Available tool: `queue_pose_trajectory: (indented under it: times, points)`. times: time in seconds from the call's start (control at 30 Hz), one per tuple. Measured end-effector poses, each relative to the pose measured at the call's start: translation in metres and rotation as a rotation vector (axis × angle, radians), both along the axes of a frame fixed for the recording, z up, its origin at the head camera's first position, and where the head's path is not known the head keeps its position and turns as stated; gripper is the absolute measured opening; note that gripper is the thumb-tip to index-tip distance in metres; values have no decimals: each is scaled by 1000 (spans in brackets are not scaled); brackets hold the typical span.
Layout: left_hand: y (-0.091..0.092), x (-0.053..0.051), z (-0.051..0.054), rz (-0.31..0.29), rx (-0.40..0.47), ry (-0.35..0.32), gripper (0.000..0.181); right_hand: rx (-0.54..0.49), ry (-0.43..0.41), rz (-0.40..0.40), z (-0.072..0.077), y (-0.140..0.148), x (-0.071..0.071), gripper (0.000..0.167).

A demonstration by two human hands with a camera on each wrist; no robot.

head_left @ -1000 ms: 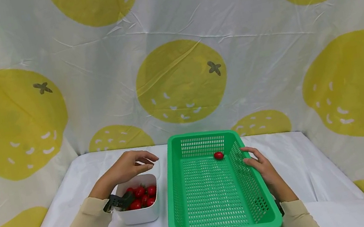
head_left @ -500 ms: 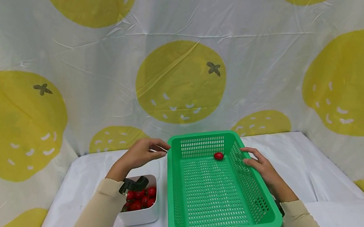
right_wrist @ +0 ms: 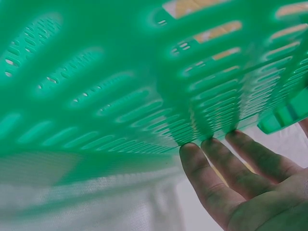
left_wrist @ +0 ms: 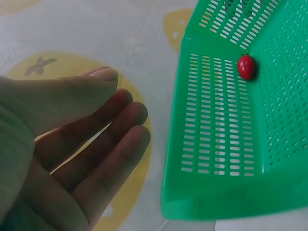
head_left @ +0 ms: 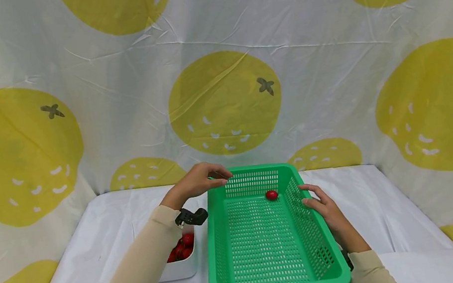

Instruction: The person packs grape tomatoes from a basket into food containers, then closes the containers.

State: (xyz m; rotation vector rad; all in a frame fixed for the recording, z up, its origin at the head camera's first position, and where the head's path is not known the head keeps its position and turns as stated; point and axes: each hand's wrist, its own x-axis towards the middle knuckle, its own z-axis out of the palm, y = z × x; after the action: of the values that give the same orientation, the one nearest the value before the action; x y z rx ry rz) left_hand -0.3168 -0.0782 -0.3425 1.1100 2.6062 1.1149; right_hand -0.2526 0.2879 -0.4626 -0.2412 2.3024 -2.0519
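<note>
A green slotted plastic basket [head_left: 261,236] stands at the middle of the table, with one red cherry tomato [head_left: 271,195] on its floor near the far end. My left hand [head_left: 201,180] is over the basket's far left corner; the left wrist view shows its fingers [left_wrist: 120,154] apart from the wall, holding nothing. On the right side, my right hand [head_left: 329,209] grips the basket's rim. Three of its fingertips [right_wrist: 192,151] press the outer wall in the right wrist view. My left forearm partly hides a white tub [head_left: 181,271] of several red cherry tomatoes [head_left: 185,245].
White cloth [head_left: 106,233] covers the table. Behind it hangs a pale curtain [head_left: 120,104] printed with large yellow fruits. The tub sits close to the basket's left side.
My left hand has moved right and away from me, from above the tub to the basket's far left corner. The right hand, the basket and the tomato inside it stay put.
</note>
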Motion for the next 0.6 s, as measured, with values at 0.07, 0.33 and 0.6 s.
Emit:
queue_pose_trajectory:
  times: [0.07,0.33,0.6]
  points:
    - [6,-4,-1,6,-10,-4,22,3,4,1,0,0,0,47]
    - [34,-20,-5,19,4,-42,21,-5,7,0,0,0,-2,47]
    - [60,-32,-17,10,22,-95,24,12,-7,-11,1,1,-1,47]
